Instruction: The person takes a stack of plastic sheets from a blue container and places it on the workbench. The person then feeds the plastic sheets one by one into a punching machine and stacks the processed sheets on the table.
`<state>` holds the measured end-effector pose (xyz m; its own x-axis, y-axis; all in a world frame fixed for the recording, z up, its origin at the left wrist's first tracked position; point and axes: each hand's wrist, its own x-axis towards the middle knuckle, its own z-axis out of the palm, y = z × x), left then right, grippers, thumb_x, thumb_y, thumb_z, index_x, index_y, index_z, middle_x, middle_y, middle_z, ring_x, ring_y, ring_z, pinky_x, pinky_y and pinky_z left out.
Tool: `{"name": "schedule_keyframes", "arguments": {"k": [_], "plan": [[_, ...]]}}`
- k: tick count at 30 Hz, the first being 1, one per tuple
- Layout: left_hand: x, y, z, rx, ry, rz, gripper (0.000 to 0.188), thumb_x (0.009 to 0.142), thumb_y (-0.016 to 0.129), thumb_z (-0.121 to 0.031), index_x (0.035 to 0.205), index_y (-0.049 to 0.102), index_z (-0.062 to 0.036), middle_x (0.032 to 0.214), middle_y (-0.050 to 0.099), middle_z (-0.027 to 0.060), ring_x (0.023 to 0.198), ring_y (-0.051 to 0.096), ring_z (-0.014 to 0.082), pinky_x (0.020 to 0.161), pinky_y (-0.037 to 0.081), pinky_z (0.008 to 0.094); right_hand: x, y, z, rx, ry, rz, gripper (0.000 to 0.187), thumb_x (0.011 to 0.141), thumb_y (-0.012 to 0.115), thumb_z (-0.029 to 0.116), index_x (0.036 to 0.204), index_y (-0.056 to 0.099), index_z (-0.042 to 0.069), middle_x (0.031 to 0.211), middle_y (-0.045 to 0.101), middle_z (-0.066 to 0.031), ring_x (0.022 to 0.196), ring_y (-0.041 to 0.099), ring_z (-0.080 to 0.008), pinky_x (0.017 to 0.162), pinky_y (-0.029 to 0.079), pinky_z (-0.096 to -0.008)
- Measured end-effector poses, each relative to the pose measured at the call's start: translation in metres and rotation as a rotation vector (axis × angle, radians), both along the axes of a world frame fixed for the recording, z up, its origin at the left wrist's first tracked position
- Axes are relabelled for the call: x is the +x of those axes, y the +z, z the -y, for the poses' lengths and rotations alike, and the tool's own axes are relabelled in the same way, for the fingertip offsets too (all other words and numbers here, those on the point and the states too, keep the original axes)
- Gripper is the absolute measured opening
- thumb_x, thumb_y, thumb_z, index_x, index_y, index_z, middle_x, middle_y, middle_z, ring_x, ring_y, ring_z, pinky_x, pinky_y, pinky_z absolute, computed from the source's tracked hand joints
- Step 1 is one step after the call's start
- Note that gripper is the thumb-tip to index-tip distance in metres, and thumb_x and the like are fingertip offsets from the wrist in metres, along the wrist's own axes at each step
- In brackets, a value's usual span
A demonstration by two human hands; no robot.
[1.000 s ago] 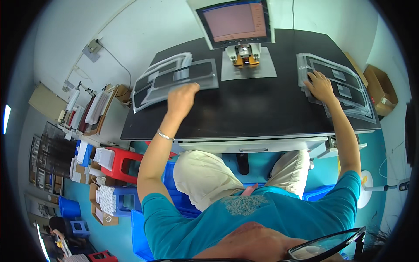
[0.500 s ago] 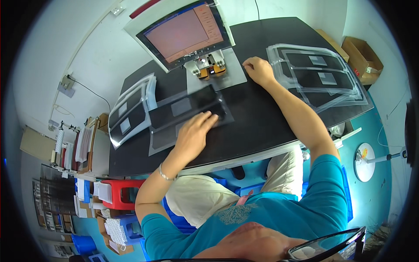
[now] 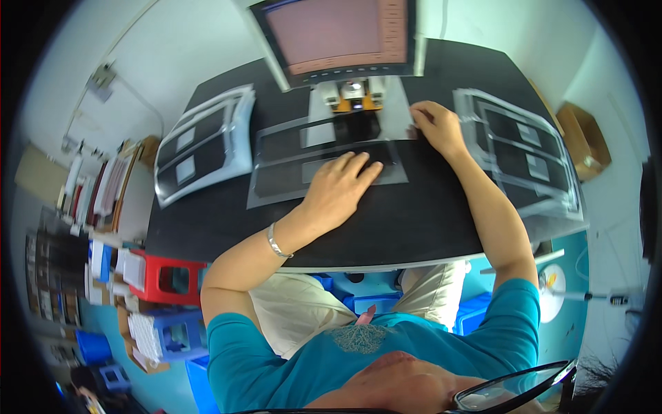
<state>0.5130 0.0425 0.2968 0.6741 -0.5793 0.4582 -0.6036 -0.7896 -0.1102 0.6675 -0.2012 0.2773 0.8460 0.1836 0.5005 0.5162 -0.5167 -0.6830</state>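
Observation:
A clear plastic sheet with dark panels lies on the black table, its far edge over the pale base plate of a small device with orange parts. My left hand rests on the sheet's near panel, fingers spread flat. Beside the plate's right edge is my right hand, its fingers curled together; what is between them, if anything, is hidden. Above the device stands a monitor with a pinkish screen.
A stack of similar sheets lies at the table's left, another stack at its right. Beyond the right edge sits a cardboard box. A red stool and shelved folders are at the left.
The view has turned, so everything shifts. My left hand has slid the sheet forward and to the right, onto the base plate under the device. My right hand stays by the plate's edge.

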Motion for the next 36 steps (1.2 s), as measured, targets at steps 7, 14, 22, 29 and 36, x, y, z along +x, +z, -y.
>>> {"name": "schedule_keyframes", "arguments": {"k": [7,14,22,29,36], "plan": [[-0.022,0.004,0.011,-0.109,-0.073,-0.06,0.04,0.08,0.065,-0.011,0.12,0.065,-0.0083,0.122,0.064,0.0117,0.109,0.065,0.0283,0.09,0.054,0.0383,-0.037,0.026,-0.022,-0.169,0.252,0.142,0.019,0.093,0.068,0.015,0.108,0.07,0.002,0.095,0.07,-0.0124,0.081,0.07,-0.0211,0.073,0.054,-0.0303],[-0.01,-0.03,0.009,-0.191,-0.184,0.233,0.021,0.082,0.063,-0.023,0.099,0.069,-0.0128,0.087,0.062,0.0058,0.083,0.06,0.0232,0.068,0.05,0.0381,-0.082,0.035,-0.081,0.133,0.528,-0.163,0.051,0.098,0.066,0.023,0.138,0.051,-0.004,0.125,0.064,-0.0224,0.116,0.063,-0.0246,0.097,0.052,-0.0363],[0.001,-0.047,0.014,-0.021,-0.168,-0.065,0.023,0.092,0.058,-0.025,0.104,0.072,-0.0109,0.108,0.069,0.008,0.103,0.066,0.0286,0.084,0.051,0.046,-0.056,0.051,-0.267,0.313,0.528,-0.844,0.113,0.084,0.07,0.063,0.157,0.012,-0.002,0.158,0.024,-0.0249,0.147,0.029,-0.0359,0.118,0.028,-0.0453],[0.03,-0.069,0.018,-0.419,-0.34,-0.134,0.033,0.098,0.052,-0.024,0.119,0.067,-0.0049,0.127,0.065,0.0137,0.119,0.058,0.036,0.102,0.044,0.0495,-0.013,-0.001,-0.378,0.381,0.279,-0.467,0.1,0.083,0.079,0.043,0.153,0.025,-0.005,0.145,0.045,-0.0196,0.131,0.048,-0.029,0.107,0.04,-0.0396],[0.009,-0.042,-0.006,-0.321,-0.261,-0.477,0.037,0.098,0.048,-0.024,0.127,0.063,-0.0057,0.132,0.061,0.0143,0.123,0.055,0.0323,0.104,0.044,0.0414,-0.04,0.001,-0.415,0.421,0.273,-0.462,0.066,0.085,0.08,0.029,0.134,0.047,-0.001,0.118,0.059,-0.0103,0.104,0.057,-0.0199,0.088,0.046,-0.0335]]}}
